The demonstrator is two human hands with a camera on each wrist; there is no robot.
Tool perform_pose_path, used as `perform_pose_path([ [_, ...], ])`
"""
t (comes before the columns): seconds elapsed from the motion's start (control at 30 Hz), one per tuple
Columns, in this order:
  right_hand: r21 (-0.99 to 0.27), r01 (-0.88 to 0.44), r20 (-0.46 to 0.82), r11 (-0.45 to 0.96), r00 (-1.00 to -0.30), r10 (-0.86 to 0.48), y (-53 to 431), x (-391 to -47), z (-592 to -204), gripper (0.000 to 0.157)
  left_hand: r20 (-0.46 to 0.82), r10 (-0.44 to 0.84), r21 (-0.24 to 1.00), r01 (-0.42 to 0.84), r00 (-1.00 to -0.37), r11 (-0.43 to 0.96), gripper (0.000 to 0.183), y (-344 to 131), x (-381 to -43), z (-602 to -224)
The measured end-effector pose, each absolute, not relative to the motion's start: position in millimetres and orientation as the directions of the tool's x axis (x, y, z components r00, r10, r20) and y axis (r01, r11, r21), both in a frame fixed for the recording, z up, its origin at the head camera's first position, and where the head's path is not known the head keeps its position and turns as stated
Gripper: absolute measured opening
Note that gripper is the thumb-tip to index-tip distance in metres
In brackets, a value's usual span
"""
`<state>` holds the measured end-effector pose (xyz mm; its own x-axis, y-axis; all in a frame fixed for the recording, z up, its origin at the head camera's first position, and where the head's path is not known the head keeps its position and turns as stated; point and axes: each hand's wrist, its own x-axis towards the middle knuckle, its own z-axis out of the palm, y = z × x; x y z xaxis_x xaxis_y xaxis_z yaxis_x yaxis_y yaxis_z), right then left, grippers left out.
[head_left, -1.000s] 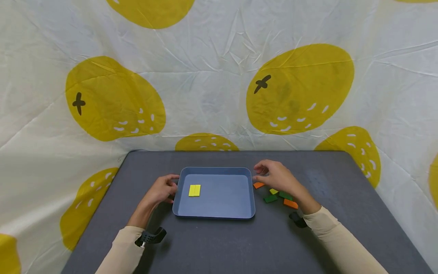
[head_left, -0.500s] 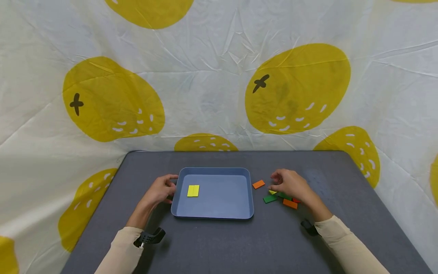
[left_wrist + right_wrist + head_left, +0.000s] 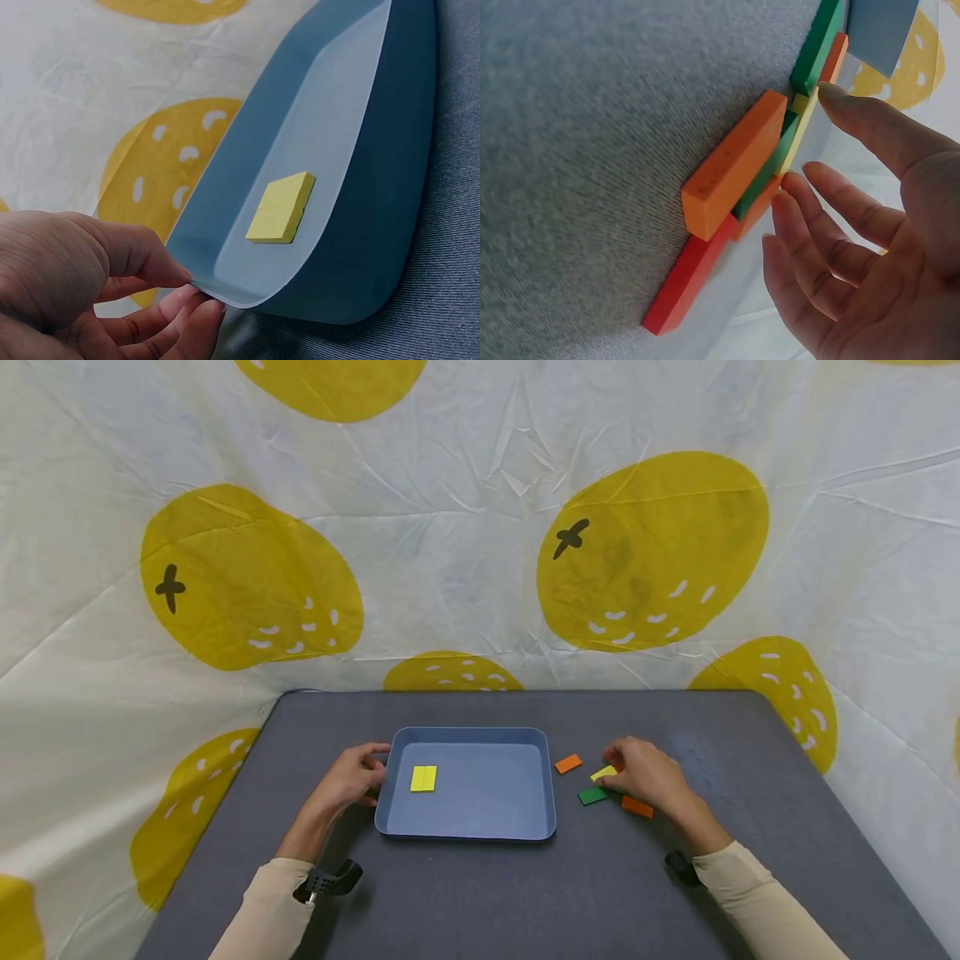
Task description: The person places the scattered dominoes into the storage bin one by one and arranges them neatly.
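Note:
A blue tray (image 3: 480,817) lies on the table, with two yellow blocks (image 3: 423,778) side by side in its left part. My left hand (image 3: 358,777) is at the tray's left side. In the left wrist view its thumb and fingertips pinch the rim at a corner. Right of the tray, my right hand (image 3: 648,774) reaches down into a loose group of flat blocks. Its thumb and a fingertip are at opposite ends of a yellow block (image 3: 799,131), which they pinch. The right palm hides part of the group in the head view.
Around the right hand lie a green block (image 3: 592,796), an orange block (image 3: 568,764) nearer the tray and another orange block (image 3: 637,807). The right wrist view also shows a red block (image 3: 690,281) and a second green one (image 3: 769,165). A fruit-patterned cloth (image 3: 450,568) hangs behind the table.
My right hand has moved away from beside the tray, rightward and down to the blocks, and now pinches a yellow one. The left hand has stayed at the tray.

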<state>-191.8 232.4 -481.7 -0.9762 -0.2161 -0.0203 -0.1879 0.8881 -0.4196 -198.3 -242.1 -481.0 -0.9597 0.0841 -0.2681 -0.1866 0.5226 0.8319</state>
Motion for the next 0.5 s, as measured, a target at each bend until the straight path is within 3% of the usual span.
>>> perform_pose_path([
  [0.27,-0.387,-0.207,0.01,0.898,-0.975,-0.221,228.7,-191.9,-484.1,0.038,-0.28,0.066,0.816,-0.201,-0.958,0.542,0.054,-242.1,-198.7,-481.7],
  [0.5,-0.439,-0.285,0.055,0.852,-0.955,-0.291,230.6,-194.2,-486.1,0.037,-0.274,0.075,0.825,-0.194,-0.959,0.531,0.054,-242.8,-199.0,-481.8],
])
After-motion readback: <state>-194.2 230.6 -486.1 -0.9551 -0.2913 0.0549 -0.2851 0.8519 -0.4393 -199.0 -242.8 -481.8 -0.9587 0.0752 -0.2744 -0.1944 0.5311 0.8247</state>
